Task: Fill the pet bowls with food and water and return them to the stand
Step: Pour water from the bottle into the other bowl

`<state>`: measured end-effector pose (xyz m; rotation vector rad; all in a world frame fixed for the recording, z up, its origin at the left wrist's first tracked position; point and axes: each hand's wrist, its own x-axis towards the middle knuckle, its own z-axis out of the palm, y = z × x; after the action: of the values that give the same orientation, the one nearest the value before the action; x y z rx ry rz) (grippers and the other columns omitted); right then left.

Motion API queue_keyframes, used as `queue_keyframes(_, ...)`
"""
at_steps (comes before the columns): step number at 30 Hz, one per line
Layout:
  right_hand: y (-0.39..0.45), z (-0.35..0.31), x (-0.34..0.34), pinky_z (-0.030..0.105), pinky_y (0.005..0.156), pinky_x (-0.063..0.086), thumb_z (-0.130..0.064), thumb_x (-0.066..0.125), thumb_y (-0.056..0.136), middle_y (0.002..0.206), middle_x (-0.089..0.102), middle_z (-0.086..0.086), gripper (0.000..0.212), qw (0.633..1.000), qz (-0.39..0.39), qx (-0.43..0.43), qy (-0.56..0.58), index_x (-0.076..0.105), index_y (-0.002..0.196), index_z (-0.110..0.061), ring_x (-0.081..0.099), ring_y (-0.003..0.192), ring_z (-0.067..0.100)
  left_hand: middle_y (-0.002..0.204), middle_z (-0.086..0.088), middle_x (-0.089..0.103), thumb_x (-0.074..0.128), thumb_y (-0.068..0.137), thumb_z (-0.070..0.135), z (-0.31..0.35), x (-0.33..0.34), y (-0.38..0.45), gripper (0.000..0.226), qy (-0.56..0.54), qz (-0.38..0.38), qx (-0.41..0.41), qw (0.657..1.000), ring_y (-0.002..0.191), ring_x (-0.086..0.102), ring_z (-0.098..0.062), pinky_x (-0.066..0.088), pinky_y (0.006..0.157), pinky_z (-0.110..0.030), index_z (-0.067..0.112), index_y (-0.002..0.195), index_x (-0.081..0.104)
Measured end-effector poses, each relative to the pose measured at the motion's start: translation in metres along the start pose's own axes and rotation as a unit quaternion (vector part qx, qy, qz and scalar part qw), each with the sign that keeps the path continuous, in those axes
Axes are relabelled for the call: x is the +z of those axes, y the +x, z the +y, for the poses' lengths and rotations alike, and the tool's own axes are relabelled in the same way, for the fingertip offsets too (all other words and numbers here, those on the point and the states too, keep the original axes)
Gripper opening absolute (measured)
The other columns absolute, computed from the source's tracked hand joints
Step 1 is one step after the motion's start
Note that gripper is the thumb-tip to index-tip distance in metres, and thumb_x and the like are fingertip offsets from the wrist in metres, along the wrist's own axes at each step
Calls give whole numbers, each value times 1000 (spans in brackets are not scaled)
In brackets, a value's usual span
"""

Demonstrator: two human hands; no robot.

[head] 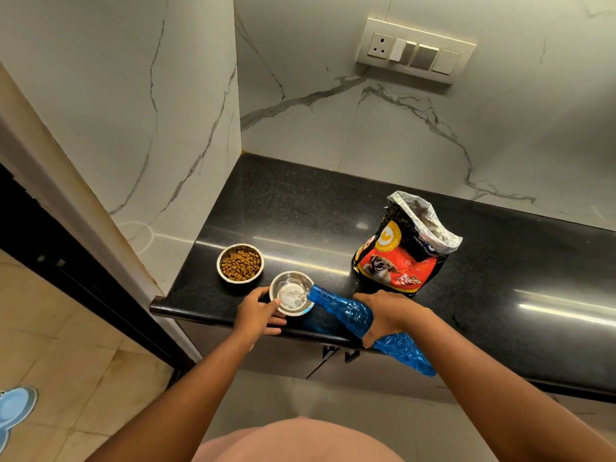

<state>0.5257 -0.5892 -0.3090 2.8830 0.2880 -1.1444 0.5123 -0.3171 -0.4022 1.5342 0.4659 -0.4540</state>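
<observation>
Two steel bowls stand near the front left corner of the black counter (300, 208). The far bowl (240, 263) is full of brown kibble. The near bowl (290, 297) holds some water, and a thin stream runs into it from a blue plastic bottle (350, 315) tilted mouth-down over its right rim. My right hand (388, 315) grips the bottle around its middle. My left hand (258, 313) holds the near bowl's left rim, thumb on the edge. The blue bowl stand (13, 411) lies on the floor at far left, partly cut off by the frame edge.
An open pet food bag (405, 250) stands on the counter just behind my right hand. Marble walls close the corner at left and back, with a switch panel (415, 51) high on the back wall. Cabinet doors sit under the counter.
</observation>
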Motion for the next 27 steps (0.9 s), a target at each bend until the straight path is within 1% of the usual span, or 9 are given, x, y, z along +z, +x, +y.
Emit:
queue_keyframes(6, -1, 0, -2, 41, 98, 51, -53, 84, 66, 141, 50, 10, 110, 1000, 10, -3, 4, 26, 157, -29, 55, 120, 29, 87, -15, 76, 61, 98, 25, -2, -6, 1, 34, 36, 25, 2, 999, 79, 77, -29, 64, 66, -42, 15, 130, 55)
queue_keyframes(10, -4, 4, -3, 37, 97, 49, -55, 84, 65, 145, 48, 9, 115, 999, 26, -4, 23, 22, 159, -30, 54, 123, 29, 87, -11, 76, 60, 98, 29, -2, -11, 1, 29, 65, 45, -2, 997, 78, 76, -26, 63, 66, -39, 17, 124, 59)
queue_keyframes(14, -17, 10, -12, 38, 105, 47, -61, 82, 61, 151, 44, 7, 119, 995, 84, -13, 56, 20, 159, -34, 49, 132, 28, 85, -8, 76, 59, 98, 28, 1, -21, -1, 19, 84, 79, 13, 993, 78, 75, -24, 62, 73, -42, 18, 114, 63)
queue_keyframes(15, -22, 12, -16, 37, 105, 47, -60, 83, 61, 150, 45, 5, 118, 992, 100, -21, 74, 21, 158, -34, 49, 131, 27, 85, -7, 76, 59, 98, 27, 3, -24, -1, 18, 89, 90, 20, 992, 78, 74, -23, 61, 73, -41, 18, 113, 63)
queue_keyframes(17, -33, 18, -21, 36, 102, 51, -58, 86, 59, 140, 54, -3, 114, 982, 129, -45, 129, 28, 155, -36, 57, 121, 20, 84, -6, 75, 60, 98, 24, 9, -28, -3, 16, 100, 115, 42, 987, 76, 72, -21, 59, 70, -38, 16, 111, 65)
queue_keyframes(19, -47, 28, -24, 35, 98, 56, -55, 90, 57, 129, 62, -11, 106, 959, 162, -80, 217, 38, 148, -38, 63, 111, 11, 83, -4, 75, 60, 97, 23, 16, -26, -6, 14, 113, 127, 86, 982, 76, 72, -20, 59, 70, -39, 17, 109, 66)
queue_keyframes(22, -72, 43, -23, 29, 93, 58, -36, 96, 62, 117, 69, -14, 85, 910, 217, -112, 335, 50, 133, -42, 68, 107, 3, 82, -3, 76, 61, 97, 22, 30, -12, -11, 12, 113, 106, 151, 976, 74, 73, -18, 60, 67, -37, 17, 108, 66)
queue_keyframes(24, -87, 51, -19, 24, 91, 59, -31, 97, 62, 115, 71, -16, 79, 878, 265, -105, 385, 51, 125, -45, 68, 108, 0, 84, -4, 77, 61, 97, 19, 40, 4, -12, 12, 100, 73, 175, 977, 72, 74, -15, 58, 65, -31, 17, 108, 65)
queue_keyframes(27, -100, 70, -6, 16, 86, 57, -31, 97, 60, 116, 71, -15, 75, 830, 331, -78, 442, 55, 121, -39, 69, 108, -1, 85, -7, 76, 60, 97, 16, 56, 37, -17, 14, 99, 25, 196, 975, 71, 73, -15, 57, 64, -30, 18, 110, 66)
